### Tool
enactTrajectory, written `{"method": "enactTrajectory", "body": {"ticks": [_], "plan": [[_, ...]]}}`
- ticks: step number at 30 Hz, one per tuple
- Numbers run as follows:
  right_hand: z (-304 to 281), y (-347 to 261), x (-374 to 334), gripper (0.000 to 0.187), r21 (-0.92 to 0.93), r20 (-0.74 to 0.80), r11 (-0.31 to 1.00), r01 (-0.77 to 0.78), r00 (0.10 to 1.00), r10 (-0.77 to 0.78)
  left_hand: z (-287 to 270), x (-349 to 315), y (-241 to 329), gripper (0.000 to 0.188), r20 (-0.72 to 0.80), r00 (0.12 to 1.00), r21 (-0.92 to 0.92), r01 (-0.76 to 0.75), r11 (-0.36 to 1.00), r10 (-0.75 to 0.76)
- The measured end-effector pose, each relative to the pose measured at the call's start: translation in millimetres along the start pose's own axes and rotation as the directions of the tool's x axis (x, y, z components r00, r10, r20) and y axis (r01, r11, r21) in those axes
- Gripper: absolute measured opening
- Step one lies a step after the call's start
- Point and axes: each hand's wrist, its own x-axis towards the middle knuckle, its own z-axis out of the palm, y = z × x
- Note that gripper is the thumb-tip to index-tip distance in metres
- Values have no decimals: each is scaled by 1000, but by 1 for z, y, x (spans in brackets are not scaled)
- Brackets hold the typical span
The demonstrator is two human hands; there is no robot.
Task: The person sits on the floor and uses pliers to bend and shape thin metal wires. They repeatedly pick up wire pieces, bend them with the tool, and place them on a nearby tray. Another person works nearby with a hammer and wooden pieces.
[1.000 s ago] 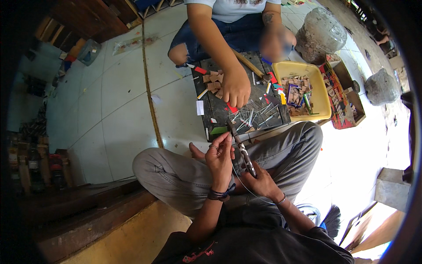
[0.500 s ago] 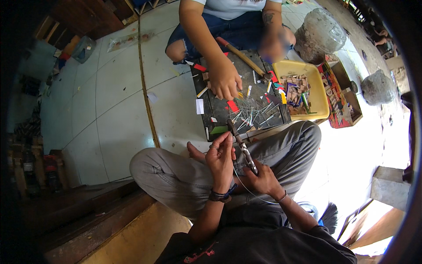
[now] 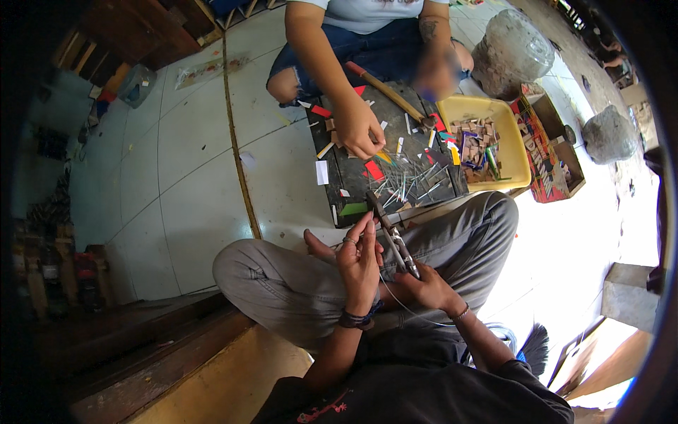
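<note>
My left hand (image 3: 359, 267) is above my lap, its fingers pinched together on a thin wire (image 3: 397, 301). From there the wire curves down to the right, passing by my right wrist. In my right hand (image 3: 432, 288) I grip the handles of a pair of metal pliers (image 3: 393, 237). Their jaws point away from me, just beyond my left fingertips, and the handles stand apart. Past the jaws, cut wire pieces (image 3: 402, 185) lie scattered on a dark low wooden table (image 3: 346, 177).
Opposite me sits a person whose hand (image 3: 359, 133) is over the table. A hammer (image 3: 388, 92) lies there among coloured scraps. To the right stand a yellow tub (image 3: 521, 159) of small brown pieces and a printed box (image 3: 540, 152). A wire coil (image 3: 503, 333) lies beside me.
The pliers' handles have spread apart. My left fingers have straightened somewhat near the jaws. The other person's fingers have drawn together above the table.
</note>
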Motion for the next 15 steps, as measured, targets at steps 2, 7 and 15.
{"method": "enactTrajectory", "body": {"ticks": [2,7,15], "plan": [[-5,-1,1,47,39,68,996,-85,994,82,2,1,1,31,-16,1000,21,3,1000,-3],[-16,0,4,48,54,143,993,-104,985,95,8,2,2,29,-54,997,66,-55,996,59],[-13,28,25,43,212,291,975,-69,957,4,6,8,-1,29,-33,995,25,-90,996,91]]}}
